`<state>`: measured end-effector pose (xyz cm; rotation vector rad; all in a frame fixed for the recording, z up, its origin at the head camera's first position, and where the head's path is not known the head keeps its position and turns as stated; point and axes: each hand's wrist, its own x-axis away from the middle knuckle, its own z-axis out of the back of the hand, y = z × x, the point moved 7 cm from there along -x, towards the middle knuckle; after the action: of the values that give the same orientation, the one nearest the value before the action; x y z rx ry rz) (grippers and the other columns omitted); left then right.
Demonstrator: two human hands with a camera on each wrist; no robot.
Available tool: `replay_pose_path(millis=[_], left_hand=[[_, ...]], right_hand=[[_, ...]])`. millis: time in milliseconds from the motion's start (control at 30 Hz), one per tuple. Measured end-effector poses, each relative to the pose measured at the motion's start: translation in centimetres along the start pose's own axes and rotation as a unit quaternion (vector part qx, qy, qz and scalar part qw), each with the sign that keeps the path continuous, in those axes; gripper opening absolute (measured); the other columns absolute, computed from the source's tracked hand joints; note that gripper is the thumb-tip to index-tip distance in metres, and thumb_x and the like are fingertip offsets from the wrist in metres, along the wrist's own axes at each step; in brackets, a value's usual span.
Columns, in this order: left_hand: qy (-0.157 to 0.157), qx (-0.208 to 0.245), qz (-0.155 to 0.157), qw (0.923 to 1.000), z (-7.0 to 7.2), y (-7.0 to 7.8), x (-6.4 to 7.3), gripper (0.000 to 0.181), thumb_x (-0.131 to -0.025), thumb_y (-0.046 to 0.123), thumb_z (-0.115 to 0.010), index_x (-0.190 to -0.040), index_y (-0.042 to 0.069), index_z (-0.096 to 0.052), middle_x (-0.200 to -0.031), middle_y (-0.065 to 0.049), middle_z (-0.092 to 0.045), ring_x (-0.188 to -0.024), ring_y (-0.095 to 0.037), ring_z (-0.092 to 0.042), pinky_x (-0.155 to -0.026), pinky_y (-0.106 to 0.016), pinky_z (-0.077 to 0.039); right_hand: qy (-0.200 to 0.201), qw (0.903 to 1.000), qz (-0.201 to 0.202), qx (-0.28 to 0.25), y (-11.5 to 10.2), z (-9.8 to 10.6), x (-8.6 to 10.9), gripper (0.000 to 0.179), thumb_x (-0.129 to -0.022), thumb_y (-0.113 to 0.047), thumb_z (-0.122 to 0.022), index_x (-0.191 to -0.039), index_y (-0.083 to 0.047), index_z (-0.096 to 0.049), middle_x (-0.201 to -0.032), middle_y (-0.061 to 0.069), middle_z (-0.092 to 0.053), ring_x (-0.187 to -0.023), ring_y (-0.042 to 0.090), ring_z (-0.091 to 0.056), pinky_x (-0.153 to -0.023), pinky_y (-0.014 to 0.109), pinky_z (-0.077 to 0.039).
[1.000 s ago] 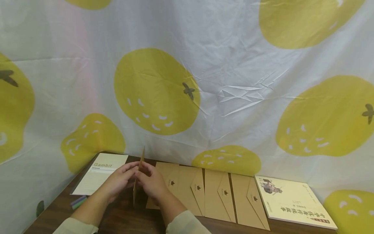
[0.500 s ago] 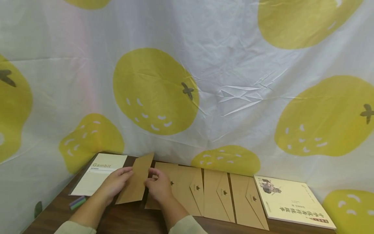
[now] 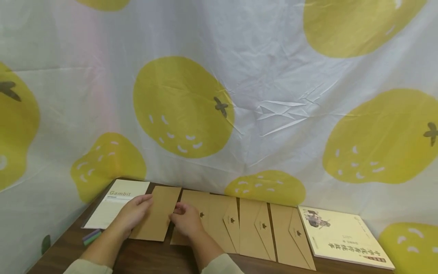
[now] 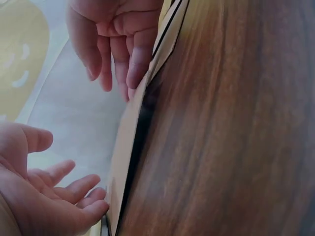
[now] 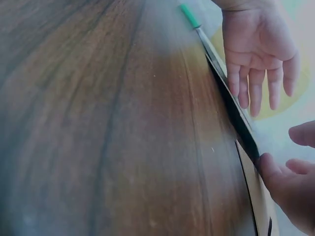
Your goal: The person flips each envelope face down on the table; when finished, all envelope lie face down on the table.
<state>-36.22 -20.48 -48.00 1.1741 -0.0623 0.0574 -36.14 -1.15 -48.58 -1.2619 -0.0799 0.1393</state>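
Note:
A brown kraft-paper envelope (image 3: 159, 215), plain side up, lies nearly flat on the dark wooden table between my hands. In the left wrist view a dark shadow runs beneath the near edge of this envelope (image 4: 129, 157). My left hand (image 3: 133, 214) is at its left edge, fingers extended and relaxed. By the right edge is my right hand (image 3: 187, 220), fingers loosely bent and holding nothing. Several more envelopes (image 3: 251, 232) extend to the right in a row; crown prints and pointed flaps show on them. My right hand partly covers the leftmost of these.
A white notebook (image 3: 113, 207) marked "Gambit" lies at the left, with a purple and green object (image 3: 91, 236) before it. A cream book (image 3: 345, 236) ends the row at the right. A lemon-patterned curtain (image 3: 260, 114) hangs behind the table (image 3: 143, 258).
The envelope, upright and edge-on between both hands a second ago, has tipped down plain side up onto the table. My hands have moved apart to its two sides and loosened.

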Motion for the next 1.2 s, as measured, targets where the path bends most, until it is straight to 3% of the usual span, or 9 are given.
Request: replay_pose_path(millis=[200, 367, 567, 767, 1200], left_hand=[[0.012, 0.023, -0.012, 0.9996, -0.5, 0.7, 0.4, 0.060, -0.114, 0.036, -0.047, -0.160, -0.002, -0.042, -0.166, -0.029, -0.042, -0.154, -0.050, -0.040, -0.127, -0.064, -0.037], [-0.009, 0.040, -0.029, 0.9987, -2.6, 1.7, 0.9, 0.058, -0.114, 0.033, -0.048, -0.159, -0.004, -0.043, -0.166, -0.029, -0.042, -0.155, -0.050, -0.040, -0.127, -0.064, -0.038], [-0.040, 0.084, -0.035, 0.9951, -5.6, 2.4, 0.9, 0.058, -0.113, 0.030, -0.050, -0.159, -0.005, -0.041, -0.166, -0.028, -0.044, -0.153, -0.049, -0.043, -0.126, -0.061, -0.041], [-0.049, 0.108, -0.029, 0.9925, -8.0, 2.7, 0.9, 0.056, -0.112, 0.029, -0.051, -0.158, -0.003, -0.043, -0.166, -0.027, -0.044, -0.152, -0.048, -0.045, -0.125, -0.061, -0.042], [-0.039, 0.082, -0.022, 0.9956, -8.9, 2.2, 1.2, 0.053, -0.110, 0.030, -0.056, -0.155, 0.001, -0.051, -0.161, -0.022, -0.053, -0.146, -0.046, -0.053, -0.125, -0.064, -0.039]], right_hand=[[-0.001, 0.9977, 0.010, -0.067, 0.5, 1.3, 0.4, 0.052, -0.099, -0.010, -0.071, -0.145, 0.009, -0.058, -0.133, 0.026, -0.072, -0.113, 0.026, -0.075, -0.089, 0.037, -0.067], [0.012, 0.9934, 0.009, -0.114, 1.4, 3.9, 1.0, 0.056, -0.101, -0.010, -0.068, -0.150, 0.010, -0.051, -0.141, 0.030, -0.065, -0.121, 0.033, -0.073, -0.093, 0.042, -0.067], [0.029, 0.9931, 0.001, -0.114, 2.4, 7.3, 1.5, 0.059, -0.105, -0.012, -0.064, -0.156, 0.009, -0.045, -0.148, 0.032, -0.060, -0.129, 0.038, -0.068, -0.100, 0.044, -0.065], [0.032, 0.9937, -0.004, -0.107, 3.0, 8.9, 1.9, 0.060, -0.106, -0.014, -0.063, -0.159, 0.007, -0.041, -0.153, 0.033, -0.056, -0.137, 0.044, -0.063, -0.107, 0.046, -0.061], [0.045, 0.9957, -0.002, -0.081, 3.6, 9.2, 1.9, 0.061, -0.104, -0.013, -0.065, -0.156, 0.011, -0.043, -0.148, 0.036, -0.058, -0.137, 0.047, -0.062, -0.105, 0.048, -0.062]])
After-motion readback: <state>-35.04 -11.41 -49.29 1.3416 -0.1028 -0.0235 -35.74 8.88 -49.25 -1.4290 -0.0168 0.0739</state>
